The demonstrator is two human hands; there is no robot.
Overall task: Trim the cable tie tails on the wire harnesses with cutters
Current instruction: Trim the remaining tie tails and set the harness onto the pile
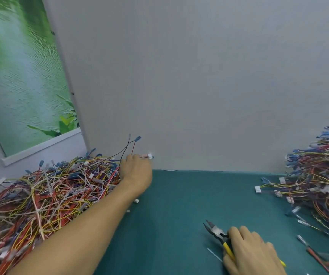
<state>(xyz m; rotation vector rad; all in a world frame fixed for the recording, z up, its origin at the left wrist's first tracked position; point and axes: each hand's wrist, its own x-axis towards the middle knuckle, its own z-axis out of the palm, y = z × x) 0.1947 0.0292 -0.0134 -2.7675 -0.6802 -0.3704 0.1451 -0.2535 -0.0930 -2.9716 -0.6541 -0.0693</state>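
Across the near half of the view lies a teal mat, running back to a plain grey wall at twelve o'clock. On the side wall at ten o'clock hangs a poster of green leaves and water, with a white strip along its lower edge.

A heap of wire harnesses, red, yellow and blue with white tie tails sticking out, fills the mat at nine o'clock. A second heap stands at three o'clock, well apart from the first.

The left hand reaches to the far edge of the nine o'clock heap, near the wall, and grips one harness. Its black and red wires rise above the knuckles to blue terminals, and a white connector points toward three o'clock.

The right hand rests on the mat at five o'clock, curled round the yellow handles of the cutters. Their dark jaws stand apart and point toward ten o'clock.

A thin white tie tail lies on the mat just beside that hand. Small white bits lie beside the left forearm.
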